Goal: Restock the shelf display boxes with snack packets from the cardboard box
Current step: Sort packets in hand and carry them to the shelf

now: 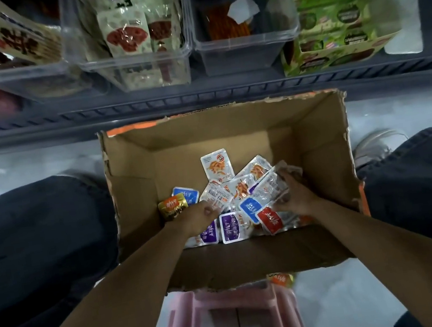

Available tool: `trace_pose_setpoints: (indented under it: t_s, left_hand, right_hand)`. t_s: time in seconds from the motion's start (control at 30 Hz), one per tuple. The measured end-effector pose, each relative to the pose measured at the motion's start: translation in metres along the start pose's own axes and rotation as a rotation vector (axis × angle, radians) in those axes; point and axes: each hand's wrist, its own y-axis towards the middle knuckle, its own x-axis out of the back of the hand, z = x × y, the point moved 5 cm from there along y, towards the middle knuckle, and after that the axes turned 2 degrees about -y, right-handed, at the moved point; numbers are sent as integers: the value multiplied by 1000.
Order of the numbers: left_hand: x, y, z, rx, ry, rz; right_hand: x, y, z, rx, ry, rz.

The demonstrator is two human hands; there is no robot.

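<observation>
Snack packets point(216, 164) lie criss-cross; left hand point(199, 218), right hand point(293, 200) grip some.

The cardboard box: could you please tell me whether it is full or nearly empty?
Nearly empty. The cardboard box holds only a shallow scatter of snack packets at its near end; its far floor is bare.

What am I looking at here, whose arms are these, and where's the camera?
There's no machine: a person wears a camera on the head, looking down. Between their knees sits an open cardboard box with snack packets loose in its bottom. The right hand grips a bunch of packets; the left hand is down among them, its grip unclear. Ahead, the shelf carries clear bins and a green display box. A pink stool shows below.
</observation>
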Motion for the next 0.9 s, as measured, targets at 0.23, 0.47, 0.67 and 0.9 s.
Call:
trace_pose_setpoints:
  t_s: [0.23,0.47,0.67,0.9]
  left_hand:
    - [-1,5,-3,-12,-148,-2]
    - [1,-2,-17,-87,-289,-33]
    - [21,-22,-32,-62,-731,-55]
    - [39,-61,-52,-110,-1105,-68]
  right_hand:
    - [-27,-6,-3,21,92,-56]
    - [-32,-8,30,109,282,-7]
    - [-8,-25,67,152,543,-66]
    - [14,-72,106,202,639,-36]
